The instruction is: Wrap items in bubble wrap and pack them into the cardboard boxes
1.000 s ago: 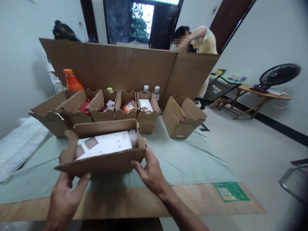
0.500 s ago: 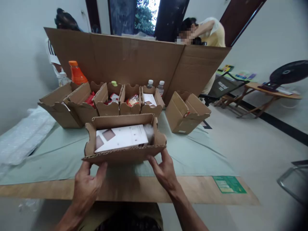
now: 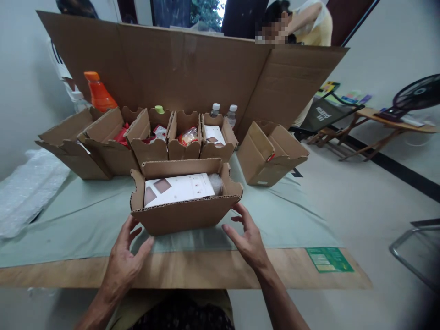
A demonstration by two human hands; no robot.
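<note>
An open cardboard box (image 3: 182, 213) rests on the green mat in front of me. Inside it lies a white flat pack (image 3: 178, 189) with brown squares, and a bit of clear wrap at its right end. My left hand (image 3: 125, 261) is at the box's lower left corner, fingers spread, just off the cardboard. My right hand (image 3: 249, 238) hovers at the lower right corner, fingers apart, holding nothing.
A row of open cardboard boxes (image 3: 151, 142) with snacks stands behind, and one tilted box (image 3: 271, 153) at the right. An orange bottle (image 3: 98, 91) and small water bottles (image 3: 223, 113) stand before a tall cardboard screen (image 3: 192, 73). Bubble wrap (image 3: 25, 192) lies left. People stand behind the screen.
The box has come down from tilted in my hands to flat on the mat. Both hands have let go and opened beside it.
</note>
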